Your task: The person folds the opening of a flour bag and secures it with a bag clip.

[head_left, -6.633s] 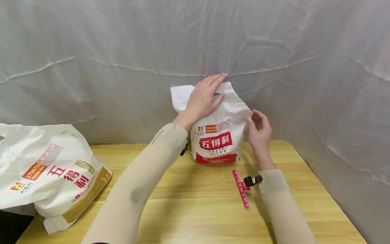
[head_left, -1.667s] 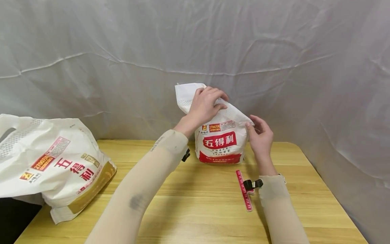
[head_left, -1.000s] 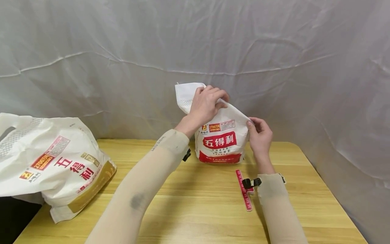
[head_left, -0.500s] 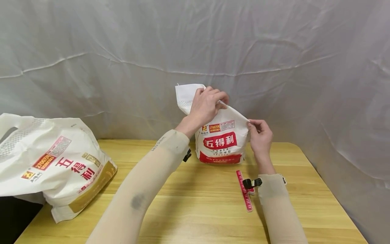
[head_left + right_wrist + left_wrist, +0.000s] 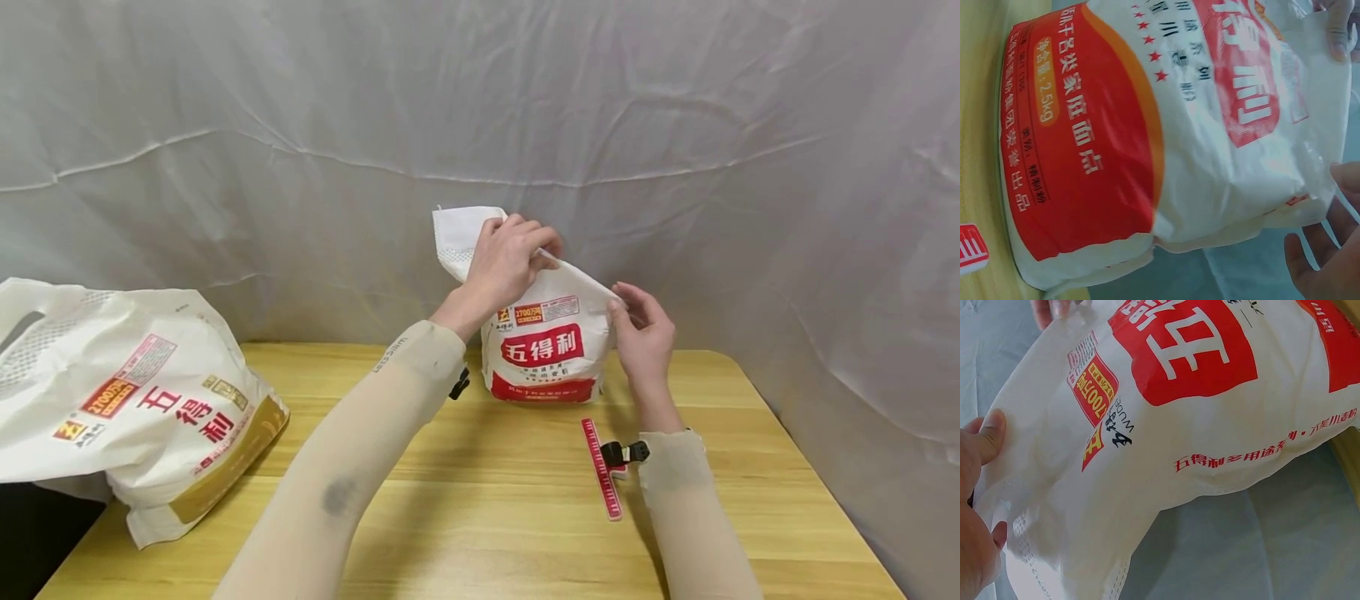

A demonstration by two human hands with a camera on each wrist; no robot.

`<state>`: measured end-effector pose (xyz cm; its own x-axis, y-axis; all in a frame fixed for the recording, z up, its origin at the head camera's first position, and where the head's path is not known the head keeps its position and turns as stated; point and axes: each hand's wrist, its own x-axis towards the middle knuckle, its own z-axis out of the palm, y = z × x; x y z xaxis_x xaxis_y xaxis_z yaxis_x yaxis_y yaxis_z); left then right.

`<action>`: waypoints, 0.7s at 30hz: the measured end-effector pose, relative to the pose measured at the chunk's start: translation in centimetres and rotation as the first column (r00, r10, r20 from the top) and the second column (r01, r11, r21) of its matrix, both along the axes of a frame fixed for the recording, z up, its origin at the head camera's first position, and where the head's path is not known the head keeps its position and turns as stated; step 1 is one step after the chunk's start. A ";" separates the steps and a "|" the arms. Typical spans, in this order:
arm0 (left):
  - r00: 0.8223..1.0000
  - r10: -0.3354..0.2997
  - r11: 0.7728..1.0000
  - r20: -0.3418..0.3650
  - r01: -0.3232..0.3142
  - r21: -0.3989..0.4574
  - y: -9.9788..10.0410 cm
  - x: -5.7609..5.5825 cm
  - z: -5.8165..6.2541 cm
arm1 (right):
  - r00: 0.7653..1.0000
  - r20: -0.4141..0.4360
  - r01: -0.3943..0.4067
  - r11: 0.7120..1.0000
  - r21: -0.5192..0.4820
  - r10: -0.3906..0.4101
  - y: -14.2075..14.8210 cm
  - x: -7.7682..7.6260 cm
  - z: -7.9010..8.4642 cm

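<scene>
Flour bag (image 5: 542,346), labelled 五得利 and 2700万吨, sits at the far side of the bench (image 5: 517,525), grey sheet (image 5: 675,125) close behind. Hands apart: left hand (image 5: 510,257) pinches the folded top, right hand (image 5: 645,332) its right corner. Red clip (image 5: 606,487) lies in front; wood extends beyond it to the bench's right edge. 2nd bag (image 5: 168,408), also 五得利, stands left. Right-wrist view alone gives 净含量: 2.5kg; left-wrist, side print 五得利多用途系列.

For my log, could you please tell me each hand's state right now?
Left hand: closed, holding the top of the red-based white bag.
Right hand: closed, pinching that bag's upper edge.
</scene>
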<state>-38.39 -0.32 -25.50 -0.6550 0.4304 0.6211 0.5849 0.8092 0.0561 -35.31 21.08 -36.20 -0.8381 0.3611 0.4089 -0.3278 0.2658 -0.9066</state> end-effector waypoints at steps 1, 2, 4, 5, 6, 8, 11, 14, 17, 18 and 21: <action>1.000 -0.003 1.000 -0.002 0.003 0.001 0.1 0.0 0.0 | 1.000 0.002 -0.001 1.000 0.001 0.001 0.0 0.3 0.3; 1.000 -0.007 1.000 -0.003 0.007 0.000 0.1 0.0 0.0 | 1.000 0.002 -0.001 1.000 0.002 0.001 0.1 0.6 0.6; 1.000 -0.014 1.000 -0.005 0.014 0.001 0.3 0.0 -0.1 | 1.000 0.003 0.007 1.000 0.011 -0.007 0.1 1.4 1.3; 1.000 -0.016 1.000 -0.005 0.016 0.001 0.4 0.0 -0.1 | 1.000 -0.002 0.011 1.000 0.019 -0.011 0.1 1.8 1.7; 1.000 -0.019 1.000 -0.005 0.019 0.002 0.5 0.0 -0.2 | 1.000 -0.013 0.011 1.000 0.028 -0.011 0.2 2.2 2.0; 1.000 -0.021 1.000 -0.010 0.021 0.002 0.6 0.0 -0.3 | 0.999 -0.040 0.010 0.999 0.052 -0.008 0.4 3.0 2.5; 1.000 -0.024 1.000 -0.019 0.024 0.001 0.7 -0.2 -0.4 | 0.996 -0.090 0.008 0.996 0.091 0.000 1.2 3.4 2.6; 1.000 -0.023 1.000 -0.017 0.023 0.001 0.7 -0.3 -0.4 | 0.994 -0.111 0.016 0.989 0.144 0.000 2.4 3.0 2.0; 1.000 -0.013 1.000 -0.011 0.013 0.001 0.7 -0.4 -0.4 | 0.995 -0.097 0.025 0.975 0.223 -0.004 3.4 2.7 1.2; 1.000 -0.008 1.000 -0.010 0.008 0.001 0.6 -0.5 -0.4 | 0.996 -0.093 0.021 0.968 0.249 0.002 3.6 2.7 1.1; 1.000 -0.007 1.000 -0.007 0.007 0.002 0.6 -0.5 -0.4 | 0.997 -0.075 0.008 0.946 0.323 0.017 4.1 3.1 0.7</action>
<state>-38.92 0.31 -25.88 -0.6478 0.4332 0.6266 0.5906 0.8052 0.0539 -32.26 25.22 -35.45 -0.8014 0.1952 0.5654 -0.3943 0.5385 -0.7447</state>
